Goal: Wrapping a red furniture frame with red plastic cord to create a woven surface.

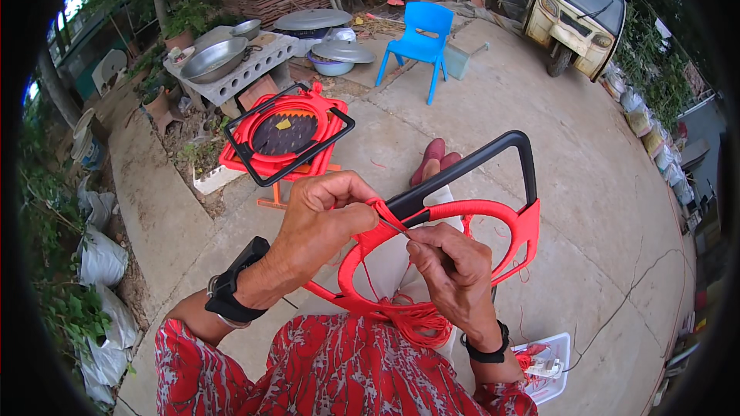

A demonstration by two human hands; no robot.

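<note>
Across my lap lies a frame wound in red cord [474, 206], with a ring in its middle and a bare black handle bar [470, 166]. My left hand [327, 212] is closed, pinching the red cord wrapping [378, 235] where ring and handle meet. Close beside it, my right hand [455, 270] pinches a thin metal needle-like tool [395, 226], whose far end meets the cord by my left fingers. Whether it is a needle or a hook I cannot tell. A loose bundle of red cord [422, 323] rests on my lap under the frame.
Beyond my left hand, similar red-and-black frames [289, 135] are stacked on an orange-legged stand. A white tray [556, 385] with red cord sits by my right forearm. Further off are a blue chair [420, 42], a block table [231, 69] with metal bowls and a parked vehicle [574, 15].
</note>
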